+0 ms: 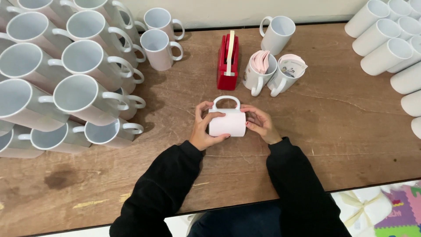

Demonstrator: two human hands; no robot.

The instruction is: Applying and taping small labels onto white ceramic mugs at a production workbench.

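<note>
Mug [226,122] on its side, handle pointing away, axis L-R, both hands' fingers [213,116] grasping it

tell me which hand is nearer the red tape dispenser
Left, narrowly. The left hand sits below and just left of the tape dispenser; the right hand is below and further right.
</note>
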